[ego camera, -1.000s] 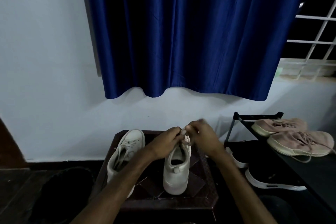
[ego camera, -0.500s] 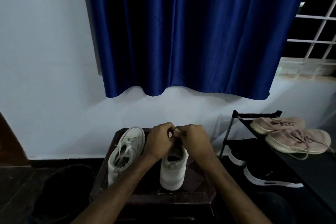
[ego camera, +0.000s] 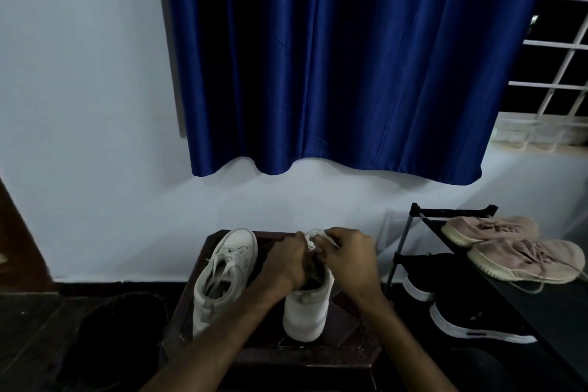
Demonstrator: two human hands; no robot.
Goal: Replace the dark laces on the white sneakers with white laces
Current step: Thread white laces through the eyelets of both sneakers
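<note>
Two white sneakers stand on a dark wooden stool (ego camera: 346,350), heels toward me. The left sneaker (ego camera: 222,274) is threaded with a white lace. Over the tongue of the right sneaker (ego camera: 305,312) my left hand (ego camera: 286,261) and my right hand (ego camera: 346,258) meet, both pinching a white lace (ego camera: 318,237) whose loops show between the fingers. My hands hide the front half of that sneaker. No dark lace is visible.
A black shoe rack (ego camera: 413,232) at the right holds a pair of pink sneakers (ego camera: 521,258) on top and black sneakers (ego camera: 477,315) below. A dark round object (ego camera: 117,337) lies on the floor at the left. Behind hang a blue curtain (ego camera: 334,57) and a white wall.
My hands, apart on the lace a second ago, came together over the right sneaker's tongue and stay there. White lace loops now show between my fingers.
</note>
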